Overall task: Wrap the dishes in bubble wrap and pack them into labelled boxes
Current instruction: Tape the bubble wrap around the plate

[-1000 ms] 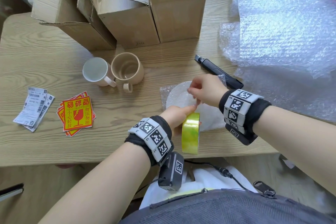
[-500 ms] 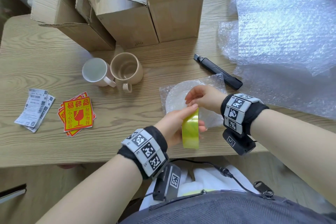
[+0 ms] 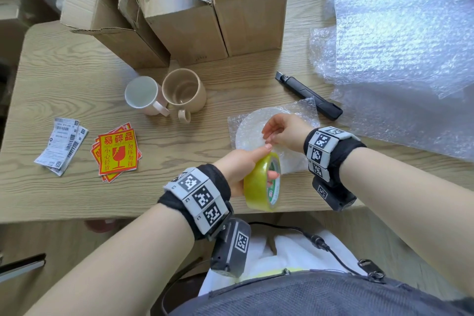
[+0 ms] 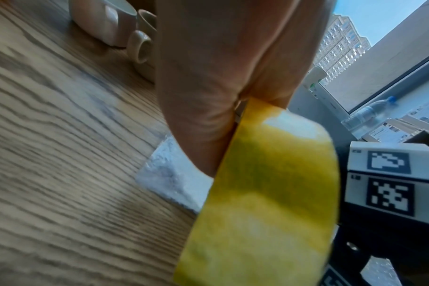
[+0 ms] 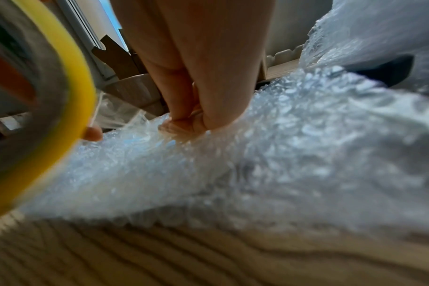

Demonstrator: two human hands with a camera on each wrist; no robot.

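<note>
One plate (image 3: 252, 131) lies wrapped in bubble wrap at the near right of the surface (image 3: 64, 79). The left hand (image 3: 241, 164) grips the tape roll (image 3: 261, 185); the right hand (image 3: 284, 131) pinches the wrap. Two mugs (image 3: 164, 95) remain unwrapped, and nothing is boxed yet.

Daylight fills all three views, bright and soft. In the left wrist view it comes from a window (image 4: 389, 63) beyond the tape roll (image 4: 265, 203), whose top edge glares white. The head view is sharp, with straight lines bowing toward its edges; the bubble wrap sheet (image 3: 400, 41) right of the boxes (image 3: 195, 7) gleams pale. Both wrist views are blurred: the table (image 4: 61, 154) grain smears, and the wrapped plate (image 5: 269, 154) is out of focus.
</note>
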